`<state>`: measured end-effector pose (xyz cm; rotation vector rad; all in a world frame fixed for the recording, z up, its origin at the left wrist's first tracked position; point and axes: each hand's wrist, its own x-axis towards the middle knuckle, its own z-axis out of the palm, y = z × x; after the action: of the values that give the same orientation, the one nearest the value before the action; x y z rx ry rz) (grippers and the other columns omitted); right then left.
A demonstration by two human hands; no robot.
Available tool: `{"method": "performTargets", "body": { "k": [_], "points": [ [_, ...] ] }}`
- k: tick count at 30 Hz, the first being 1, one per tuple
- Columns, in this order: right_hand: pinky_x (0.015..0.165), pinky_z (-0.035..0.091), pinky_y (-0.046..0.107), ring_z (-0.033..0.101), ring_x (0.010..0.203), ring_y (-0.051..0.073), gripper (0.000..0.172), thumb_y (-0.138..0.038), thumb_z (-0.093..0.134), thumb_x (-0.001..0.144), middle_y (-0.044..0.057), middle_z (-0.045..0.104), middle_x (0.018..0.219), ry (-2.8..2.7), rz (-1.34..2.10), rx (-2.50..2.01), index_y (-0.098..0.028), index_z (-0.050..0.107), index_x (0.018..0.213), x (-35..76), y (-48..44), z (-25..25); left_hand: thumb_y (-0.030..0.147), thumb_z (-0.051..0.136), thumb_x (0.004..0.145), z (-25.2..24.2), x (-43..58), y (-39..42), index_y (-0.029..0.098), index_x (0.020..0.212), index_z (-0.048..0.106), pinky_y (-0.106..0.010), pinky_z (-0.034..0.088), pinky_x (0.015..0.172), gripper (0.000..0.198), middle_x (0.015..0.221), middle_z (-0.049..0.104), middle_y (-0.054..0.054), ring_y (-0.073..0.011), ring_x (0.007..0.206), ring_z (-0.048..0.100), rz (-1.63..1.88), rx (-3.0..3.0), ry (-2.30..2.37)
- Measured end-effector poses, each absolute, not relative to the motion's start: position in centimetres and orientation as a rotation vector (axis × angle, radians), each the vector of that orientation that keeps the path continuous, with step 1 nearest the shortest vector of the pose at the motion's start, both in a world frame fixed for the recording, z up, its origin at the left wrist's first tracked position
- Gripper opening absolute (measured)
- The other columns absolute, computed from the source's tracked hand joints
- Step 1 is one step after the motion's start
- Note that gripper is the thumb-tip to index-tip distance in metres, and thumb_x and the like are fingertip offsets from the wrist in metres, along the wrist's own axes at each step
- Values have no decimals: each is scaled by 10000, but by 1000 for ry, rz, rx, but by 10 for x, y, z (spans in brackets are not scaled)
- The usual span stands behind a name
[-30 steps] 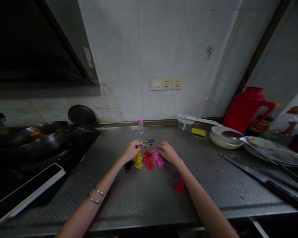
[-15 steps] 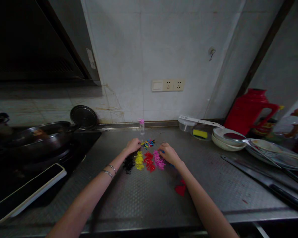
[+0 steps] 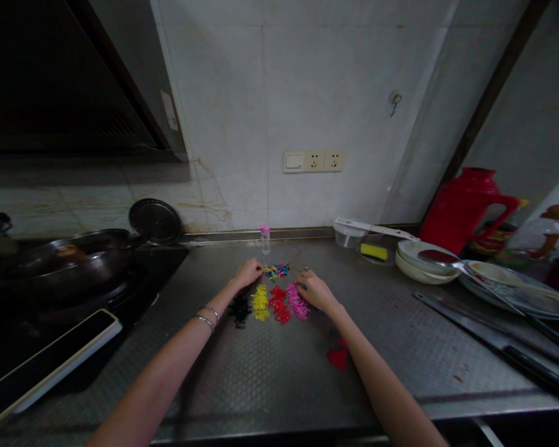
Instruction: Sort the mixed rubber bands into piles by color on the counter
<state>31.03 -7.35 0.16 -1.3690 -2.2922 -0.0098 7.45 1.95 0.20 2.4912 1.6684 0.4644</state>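
My left hand (image 3: 248, 273) is at the left edge of a small mixed-colour pile (image 3: 277, 270) of tiny rubber-band-like pieces. Its fingertips are pinched together, and what they hold is too small to make out. My right hand (image 3: 313, 290) rests just right of the pink pile (image 3: 297, 302), fingers curled down and closed; a bit of blue shows at its fingertips, partly hidden. Between my forearms lie a black pile (image 3: 240, 311), a yellow pile (image 3: 260, 303) and a red pile (image 3: 279, 304) of similar pieces. Behind the mixed pile stands a clear bottle with a pink cap (image 3: 265, 241).
A red heart-shaped piece (image 3: 338, 358) lies beside my right forearm. To the right are a yellow sponge (image 3: 373, 251), bowls (image 3: 423, 270), a long knife (image 3: 470, 329) and a red thermos (image 3: 463, 208). On the left, a wok (image 3: 74, 261) and a phone (image 3: 51, 366).
Almost nothing differs. The whole view has shifted very slightly, and both hands keep nearly the same places beside the piles.
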Motion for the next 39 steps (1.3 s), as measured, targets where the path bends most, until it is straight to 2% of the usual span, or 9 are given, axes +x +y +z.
{"method": "performTargets", "body": {
  "k": [9, 12, 15, 20, 26, 34, 39],
  "points": [
    [913, 343, 275, 497, 941, 156, 180, -190, 473, 793, 51, 593, 862, -2288, -10, -1384, -194, 644, 851, 310, -71, -1, 228, 497, 712, 5, 49, 15, 134, 800, 686, -220, 407, 729, 229, 823, 634, -48, -145, 765, 547, 608, 2485, 1486],
    [938, 323, 285, 506, 922, 152, 184, -195, 468, 800, 47, 596, 839, -2292, -10, -1379, -200, 646, 844, 310, -71, -2, 225, 501, 706, 6, 44, -2, 146, 786, 689, -216, 407, 716, 219, 792, 628, -43, -144, 757, 542, 605, 2491, 1427],
    [980, 280, 304, 516, 904, 150, 181, -200, 473, 802, 43, 601, 827, -2292, -16, -1364, -202, 649, 841, 309, -72, -2, 217, 502, 705, 7, 44, -21, 164, 796, 687, -221, 409, 722, 213, 818, 616, -41, -147, 779, 541, 590, 2497, 1410],
    [931, 332, 284, 511, 928, 157, 189, -204, 468, 804, 48, 603, 850, -2286, 8, -1384, -205, 648, 860, 309, -72, -2, 217, 523, 708, 7, 48, -41, 204, 852, 676, -226, 412, 726, 210, 895, 580, -33, -142, 800, 544, 554, 2532, 1423],
    [956, 300, 295, 507, 925, 152, 178, -190, 479, 792, 39, 601, 847, -2290, -9, -1379, -201, 646, 853, 309, -72, -1, 218, 565, 685, 8, 44, -42, 213, 976, 637, -239, 410, 777, 300, 945, 559, -37, -152, 855, 543, 617, 2515, 1427],
    [893, 343, 288, 493, 919, 168, 197, -226, 462, 807, 50, 599, 850, -2300, -33, -1368, -197, 643, 882, 304, -74, 5, 186, 551, 675, -2, 19, -26, 166, 891, 662, -239, 416, 699, 245, 836, 601, -45, -142, 753, 548, 771, 2247, 1698],
    [791, 383, 250, 486, 935, 181, 233, -255, 495, 785, 62, 592, 937, -2346, -5, -1434, -214, 626, 973, 297, -66, 17, 237, 515, 680, -18, 8, -13, 133, 848, 661, -235, 419, 641, 245, 740, 645, -40, -151, 687, 566, 826, 2050, 1637]
  ]
}}
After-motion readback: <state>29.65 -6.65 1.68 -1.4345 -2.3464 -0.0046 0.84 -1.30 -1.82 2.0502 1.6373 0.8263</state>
